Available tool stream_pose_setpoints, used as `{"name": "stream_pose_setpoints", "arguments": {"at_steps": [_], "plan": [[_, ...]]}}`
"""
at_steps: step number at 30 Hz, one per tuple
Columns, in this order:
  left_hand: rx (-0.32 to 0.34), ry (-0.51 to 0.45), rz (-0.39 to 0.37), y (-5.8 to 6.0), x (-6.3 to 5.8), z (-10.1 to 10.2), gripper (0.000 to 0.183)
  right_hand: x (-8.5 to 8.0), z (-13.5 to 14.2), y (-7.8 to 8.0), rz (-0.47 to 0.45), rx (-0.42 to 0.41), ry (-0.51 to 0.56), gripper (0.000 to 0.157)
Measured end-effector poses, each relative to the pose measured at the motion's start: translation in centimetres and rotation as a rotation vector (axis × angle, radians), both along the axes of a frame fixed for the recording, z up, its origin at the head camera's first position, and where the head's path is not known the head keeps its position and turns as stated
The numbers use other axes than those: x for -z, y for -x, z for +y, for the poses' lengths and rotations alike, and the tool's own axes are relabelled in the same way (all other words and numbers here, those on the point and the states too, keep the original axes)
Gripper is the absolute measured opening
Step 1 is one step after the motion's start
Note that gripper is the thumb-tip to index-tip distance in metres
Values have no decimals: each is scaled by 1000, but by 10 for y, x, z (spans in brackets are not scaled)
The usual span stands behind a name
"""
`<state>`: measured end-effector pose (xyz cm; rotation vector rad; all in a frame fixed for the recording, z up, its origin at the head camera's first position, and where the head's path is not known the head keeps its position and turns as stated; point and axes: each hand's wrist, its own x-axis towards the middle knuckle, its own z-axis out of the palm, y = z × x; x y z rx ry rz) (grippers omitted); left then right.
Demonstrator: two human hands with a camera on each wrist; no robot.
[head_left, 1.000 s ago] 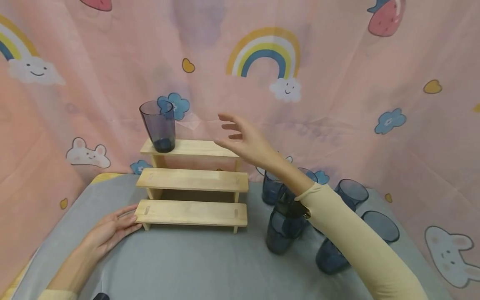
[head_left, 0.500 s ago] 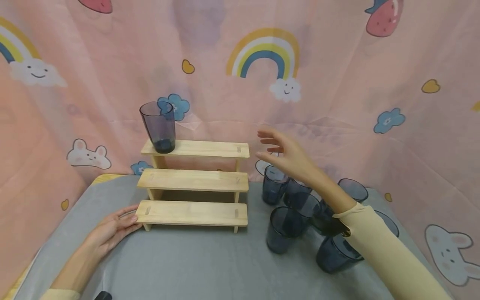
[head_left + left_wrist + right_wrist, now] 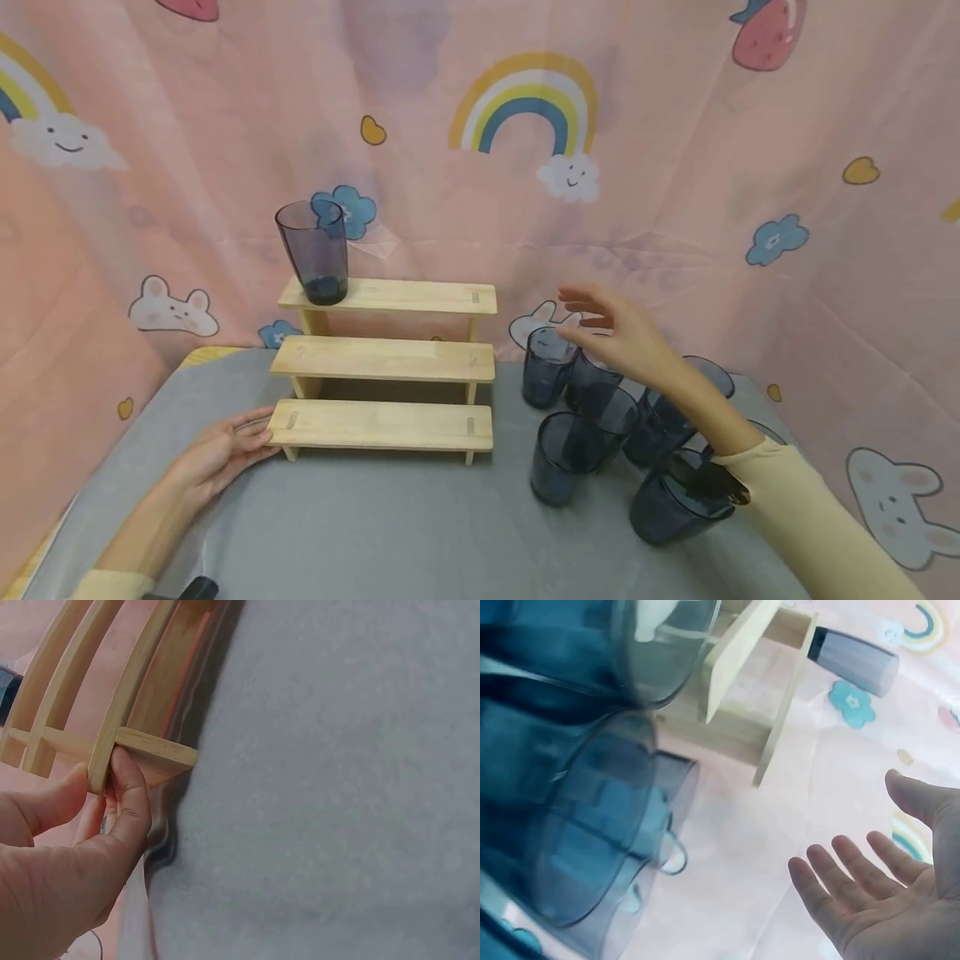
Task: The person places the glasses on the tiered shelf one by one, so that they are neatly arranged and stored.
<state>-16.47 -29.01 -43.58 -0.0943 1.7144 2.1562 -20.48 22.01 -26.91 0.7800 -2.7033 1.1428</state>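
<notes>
A wooden three-tier shelf stands on the grey cloth, left of centre in the head view. My left hand pinches the left end of its lowest board between thumb and fingers, as the left wrist view shows up close. One blue-grey tinted drinking glass stands upright at the left end of the top board. My right hand is raised over the rear of a group of similar glasses on the right. It holds nothing, and its fingers are spread apart in the right wrist view.
The grouped glasses stand close together; my right forearm partly hides a few, including a rear-right glass. Another glass stands at the front right. Behind the table hangs a pink printed curtain. A dark object shows at the bottom edge.
My right hand has moved right and down, away from the top board and over the grouped glasses. My left hand stays at the shelf, and the glass on top has not moved.
</notes>
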Motion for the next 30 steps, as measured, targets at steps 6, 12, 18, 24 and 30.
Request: {"name": "stream_pose_setpoints", "arguments": {"at_steps": [6, 12, 18, 24, 30], "plan": [[-14, -18, -12, 1, -1, 1, 77, 6, 23, -6, 21, 30, -23, 56], [-16, -13, -13, -1, -1, 1, 77, 13, 46, -21, 30, 88, -23, 56], [-18, -19, -16, -1, -1, 1, 77, 24, 74, -30, 44, 123, -53, 54], [-19, -24, -20, 0, -1, 1, 78, 34, 102, -43, -11, 164, -23, 56], [-9, -15, -2, 0, -1, 0, 78, 44, 134, -58, 7, 198, -10, 57]]}}
